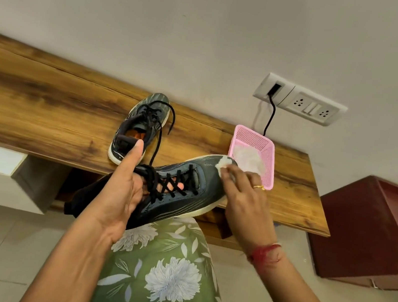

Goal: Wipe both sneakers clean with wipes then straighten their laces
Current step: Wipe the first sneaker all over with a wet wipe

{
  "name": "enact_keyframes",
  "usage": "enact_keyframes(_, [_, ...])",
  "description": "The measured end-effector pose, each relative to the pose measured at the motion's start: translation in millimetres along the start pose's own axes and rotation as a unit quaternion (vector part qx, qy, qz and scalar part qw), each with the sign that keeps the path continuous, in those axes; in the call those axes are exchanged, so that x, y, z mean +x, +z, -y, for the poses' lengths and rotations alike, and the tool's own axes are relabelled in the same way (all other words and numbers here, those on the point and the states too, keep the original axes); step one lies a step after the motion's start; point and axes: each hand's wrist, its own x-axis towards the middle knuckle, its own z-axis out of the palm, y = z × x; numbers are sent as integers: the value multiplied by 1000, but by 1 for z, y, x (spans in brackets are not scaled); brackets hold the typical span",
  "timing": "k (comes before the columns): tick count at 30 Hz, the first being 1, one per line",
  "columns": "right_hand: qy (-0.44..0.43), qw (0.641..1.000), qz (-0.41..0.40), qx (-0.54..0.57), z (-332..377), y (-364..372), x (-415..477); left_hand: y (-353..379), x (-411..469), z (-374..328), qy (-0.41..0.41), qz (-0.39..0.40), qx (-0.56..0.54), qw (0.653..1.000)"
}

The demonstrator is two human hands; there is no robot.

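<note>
I hold a dark grey sneaker (179, 200) with a white sole above the front edge of the wooden shelf (41, 108). My left hand (122, 190) is pushed inside its opening, fingers showing through the black laces, thumb raised. My right hand (245, 198) presses a white wipe (223, 164) against the sneaker's toe. The second sneaker (141, 128) lies on the shelf behind, its black laces loose and trailing toward me.
A pink mesh basket (267, 162) holding white wipes stands on the shelf to the right of the toe. A black cable hangs from the wall socket plate (298, 99) behind it. A dark red cabinet (373, 233) stands at the right.
</note>
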Motion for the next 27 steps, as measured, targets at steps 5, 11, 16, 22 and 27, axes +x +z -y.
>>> enact_keyframes(5, [62, 997, 4, 48, -1, -2, 5, -3, 6, 5, 3, -3, 10, 1000])
enact_keyframes(11, [43, 995, 39, 78, 11, -1, -4, -1, 4, 10, 22, -27, 15, 999])
enact_keyframes(16, [137, 983, 0, 118, -2, -1, 7, -1, 12, 17, 4, -26, 42, 999])
enact_keyframes(22, [73, 967, 48, 241, 20, -3, -8, -1, 9, 13, -7, -23, 49, 999])
enact_keyframes(27, [37, 998, -2, 45, -8, 1, 2, 2, 9, 15, -5, -18, 57, 998])
